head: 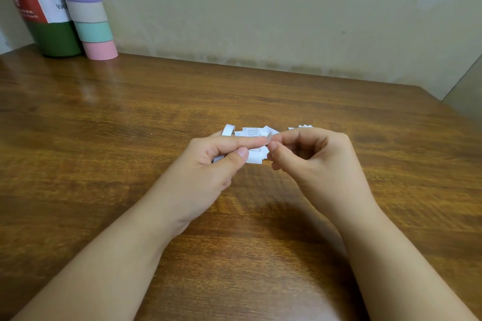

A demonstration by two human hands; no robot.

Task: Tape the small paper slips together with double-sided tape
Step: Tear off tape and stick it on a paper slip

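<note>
On the table (104, 117), paper slips (251, 131) lie behind both hands, perhaps a tape roll (228, 130) at their left.

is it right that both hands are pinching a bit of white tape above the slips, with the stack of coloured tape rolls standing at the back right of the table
Not quite. The head view shows the stack of coloured tape rolls at the back left of the table, beside a green bottle, not the back right. The rest holds: the left hand and right hand pinch a bit of white tape above the paper slips.
</note>
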